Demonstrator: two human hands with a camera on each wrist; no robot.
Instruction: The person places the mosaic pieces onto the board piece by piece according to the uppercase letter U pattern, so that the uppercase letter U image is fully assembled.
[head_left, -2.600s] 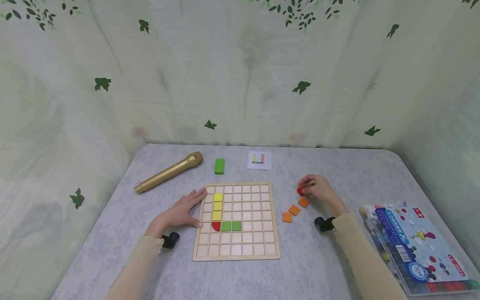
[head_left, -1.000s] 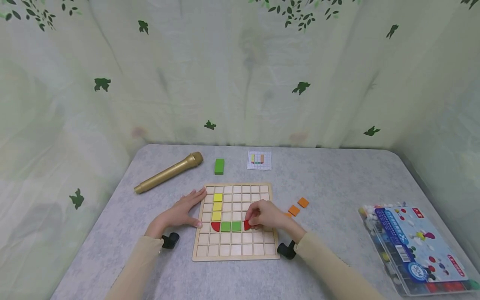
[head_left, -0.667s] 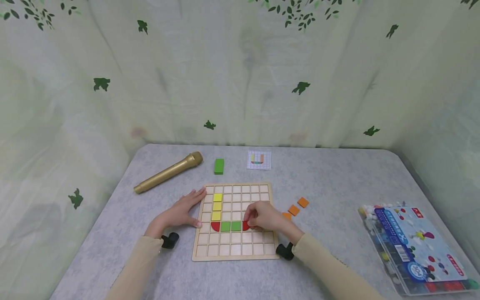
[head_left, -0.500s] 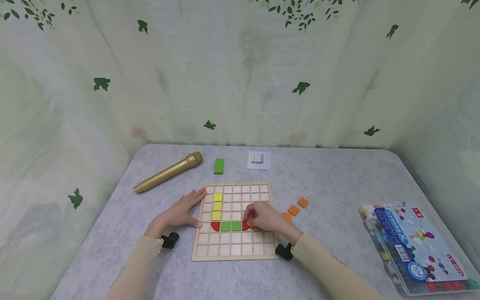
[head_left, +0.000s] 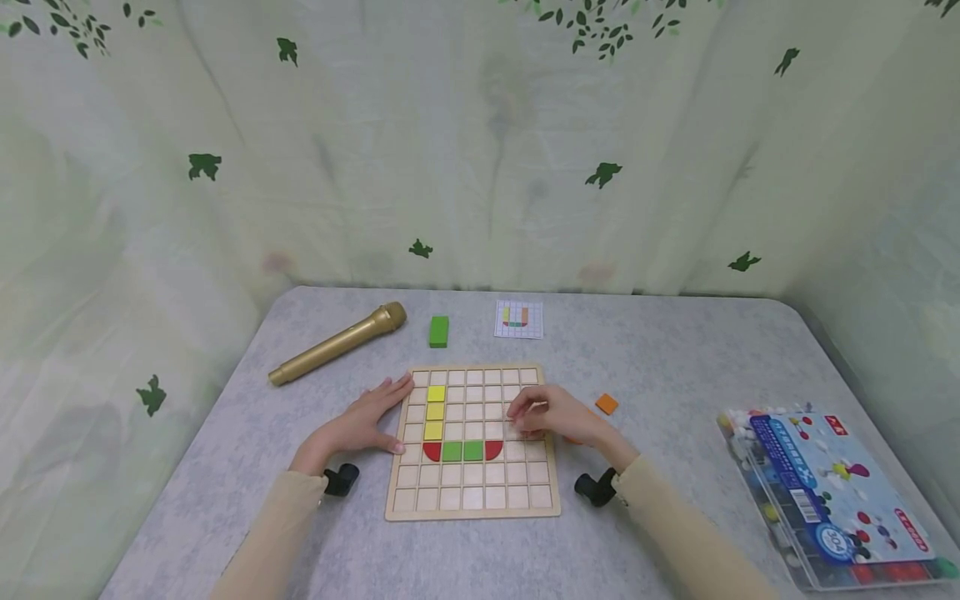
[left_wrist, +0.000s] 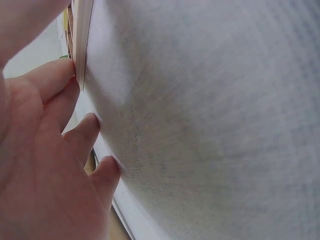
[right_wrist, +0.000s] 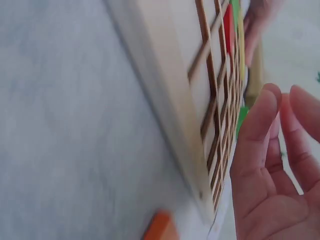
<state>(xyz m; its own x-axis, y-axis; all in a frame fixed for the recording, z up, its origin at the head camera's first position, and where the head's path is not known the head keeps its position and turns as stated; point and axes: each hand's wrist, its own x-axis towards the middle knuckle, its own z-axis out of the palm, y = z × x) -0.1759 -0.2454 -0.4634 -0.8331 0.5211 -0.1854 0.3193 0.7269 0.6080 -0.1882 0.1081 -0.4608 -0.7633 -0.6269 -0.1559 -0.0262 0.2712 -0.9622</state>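
A wooden grid board (head_left: 450,500) lies mid-table. Yellow square tiles (head_left: 435,412) run down one column, and below them is a row: a red quarter-round tile (head_left: 432,451), two green squares (head_left: 462,451), then another red quarter-round tile (head_left: 493,450). My left hand (head_left: 363,425) rests at the board's left edge, its straight fingers (left_wrist: 87,131) touching the rim and table. Over the board's right side hovers my right hand (head_left: 558,417), fingers loosely bent; the right wrist view shows nothing between its fingertips. One orange tile (head_left: 607,404) lies to the right; my right hand mostly hides the others.
A gold microphone (head_left: 337,344) lies at the back left, beside a green block (head_left: 438,332). Behind the board is a small pattern card (head_left: 519,319). A clear plastic case (head_left: 840,492) with a printed blue-and-white cover sits at the right edge.
My right hand carried the red quarter-round tile from the table's right onto the board beside the green squares, let go, and moved up and right. My left hand stayed put.
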